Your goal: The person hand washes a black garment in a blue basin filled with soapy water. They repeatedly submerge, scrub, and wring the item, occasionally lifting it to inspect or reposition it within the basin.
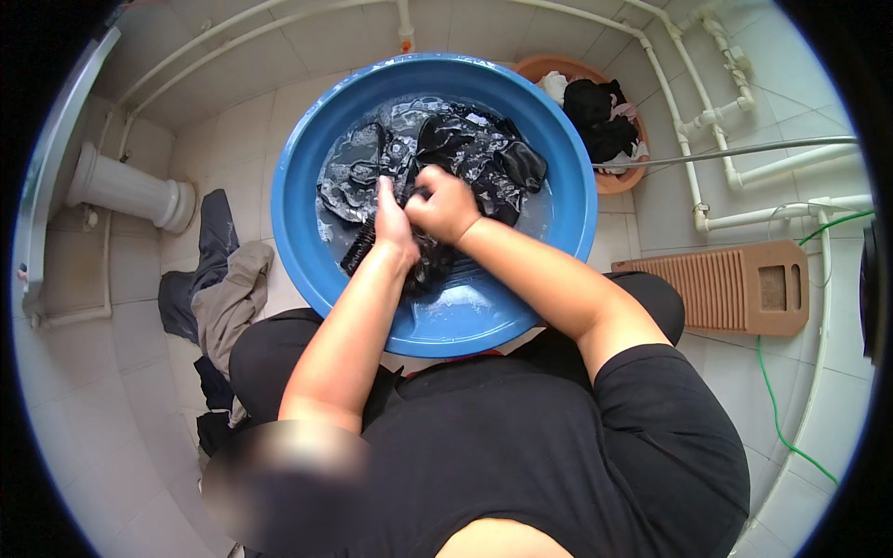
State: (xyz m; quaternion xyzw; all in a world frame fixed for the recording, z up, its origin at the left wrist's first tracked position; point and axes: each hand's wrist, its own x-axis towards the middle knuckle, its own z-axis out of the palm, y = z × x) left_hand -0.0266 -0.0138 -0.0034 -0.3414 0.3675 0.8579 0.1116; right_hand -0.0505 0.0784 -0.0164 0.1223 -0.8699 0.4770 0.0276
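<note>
One person (502, 456) shows, with two hands: one left hand (394, 228) and one right hand (446, 206). There are two basins, one blue basin (290, 186) and one orange basin (636, 175). The black clothes (446, 139) in the blue one are bunched, so their number cannot be told; the mixed clothes (586, 102) in the orange one come to at least three pieces. At least three floor clothes (233, 284) lie on the left. One loose washboard (712, 288), one pedestal (135, 191), one grey hose (791, 143) and more than three white pipes (791, 169) are visible.
</note>
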